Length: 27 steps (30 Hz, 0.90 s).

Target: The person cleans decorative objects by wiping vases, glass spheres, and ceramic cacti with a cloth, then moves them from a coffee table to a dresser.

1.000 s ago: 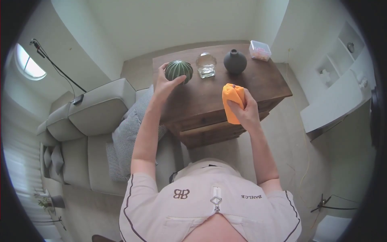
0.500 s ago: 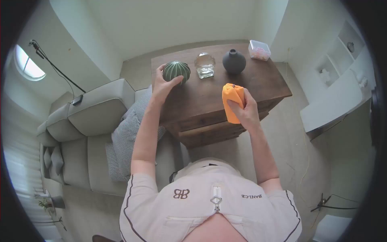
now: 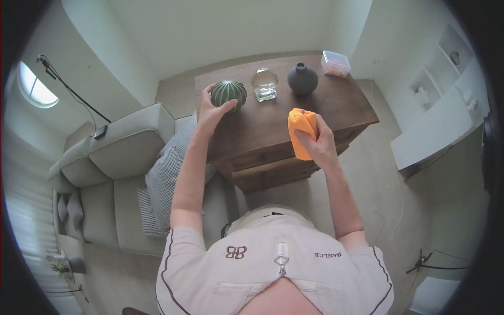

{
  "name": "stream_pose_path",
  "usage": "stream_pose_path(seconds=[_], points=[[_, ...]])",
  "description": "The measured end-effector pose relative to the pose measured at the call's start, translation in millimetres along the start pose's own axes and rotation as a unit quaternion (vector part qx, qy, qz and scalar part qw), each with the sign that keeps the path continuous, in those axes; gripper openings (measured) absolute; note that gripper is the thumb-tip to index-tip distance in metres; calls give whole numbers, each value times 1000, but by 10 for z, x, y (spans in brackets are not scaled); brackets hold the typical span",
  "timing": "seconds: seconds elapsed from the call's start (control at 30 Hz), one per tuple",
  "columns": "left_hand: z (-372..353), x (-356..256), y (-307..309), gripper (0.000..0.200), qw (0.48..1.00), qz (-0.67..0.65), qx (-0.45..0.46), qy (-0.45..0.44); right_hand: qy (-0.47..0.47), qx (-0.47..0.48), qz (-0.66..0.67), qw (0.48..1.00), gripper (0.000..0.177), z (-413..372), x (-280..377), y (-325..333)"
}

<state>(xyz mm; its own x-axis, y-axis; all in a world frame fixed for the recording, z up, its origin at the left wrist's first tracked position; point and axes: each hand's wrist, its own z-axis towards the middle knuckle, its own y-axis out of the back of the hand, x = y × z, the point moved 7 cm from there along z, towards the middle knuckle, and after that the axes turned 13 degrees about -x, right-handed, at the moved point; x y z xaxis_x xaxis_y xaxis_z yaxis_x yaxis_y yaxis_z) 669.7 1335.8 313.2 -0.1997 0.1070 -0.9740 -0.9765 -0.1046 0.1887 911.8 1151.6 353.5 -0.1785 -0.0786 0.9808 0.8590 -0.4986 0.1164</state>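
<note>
At the left end of the wooden cabinet top (image 3: 257,128), my left hand (image 3: 211,111) is wrapped round a green ribbed cactus-like ball (image 3: 228,94), thumb on its front and fingers on its left side. My right hand (image 3: 321,144) grips a folded orange cloth (image 3: 301,131) over the front edge of the cabinet. Between and behind the hands stand a clear glass ornament (image 3: 265,85) and a dark round vase (image 3: 302,80) with a narrow neck. A clear lidded box (image 3: 335,64) with pinkish contents sits at the back right corner.
A grey sofa (image 3: 131,139) with a checked blanket (image 3: 168,178) adjoins the cabinet on the left. On the right is a white shelf unit (image 3: 436,131). Thin stands (image 3: 79,92) rise at the left and a cable (image 3: 400,210) runs along the floor at right.
The view has shifted very slightly, so the cabinet items appear a little further left. Both hands keep their holds.
</note>
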Motion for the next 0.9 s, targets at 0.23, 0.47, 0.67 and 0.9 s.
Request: stream_pose_path(seconds=[0.23,0.47,0.67,0.9], points=[[-12,-11,-13,85,1000,-21,3,-2,3,-6,-7,1000,39,-13,-17,12],[-24,-19,-12,85,1000,-15,0,-7,3,-4,-13,1000,41,-26,-66,22],[1,14,-5,86,1000,-4,-3,-11,2,-2,-16,1000,40,-26,-113,24],[-37,-37,-12,86,1000,-19,7,-6,7,-2,-15,1000,39,-42,-72,9]])
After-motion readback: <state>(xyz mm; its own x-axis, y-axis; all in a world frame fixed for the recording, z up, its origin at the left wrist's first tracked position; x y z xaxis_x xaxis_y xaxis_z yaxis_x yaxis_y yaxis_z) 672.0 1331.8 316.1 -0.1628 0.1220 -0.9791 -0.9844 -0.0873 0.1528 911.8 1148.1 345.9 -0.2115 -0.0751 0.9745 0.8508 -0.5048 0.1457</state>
